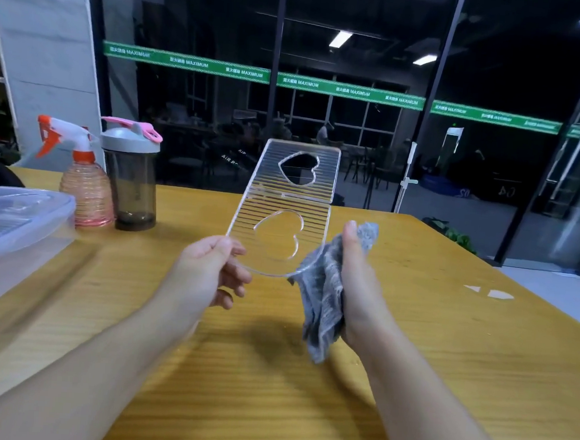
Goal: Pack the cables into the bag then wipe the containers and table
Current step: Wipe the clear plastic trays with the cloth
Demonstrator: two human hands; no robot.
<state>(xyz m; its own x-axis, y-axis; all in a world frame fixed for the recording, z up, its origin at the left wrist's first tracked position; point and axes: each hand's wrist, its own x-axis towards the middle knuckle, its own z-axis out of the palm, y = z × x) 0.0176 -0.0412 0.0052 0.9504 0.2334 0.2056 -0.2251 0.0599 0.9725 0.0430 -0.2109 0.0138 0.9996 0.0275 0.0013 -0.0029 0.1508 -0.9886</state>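
A clear ribbed plastic panel (284, 205) with two heart-shaped cutouts is held tilted above the wooden table (394, 330), rising away from the left hand (209, 269) that pinches its near left corner. A grey cloth (325, 291), bunched in the right hand (356, 279), touches the panel's near right corner and hangs below the grip.

Glowing from above: white ceiling strip lights (340, 39) behind the dark glass wall (356, 128). Falling soft and even over the yellow wooden table (411, 331), casting a faint shadow beneath the hands. Smearing with motion blur along the table's left edge, across the clear plastic lidded container (14, 221). Bending straight lines toward the corners.
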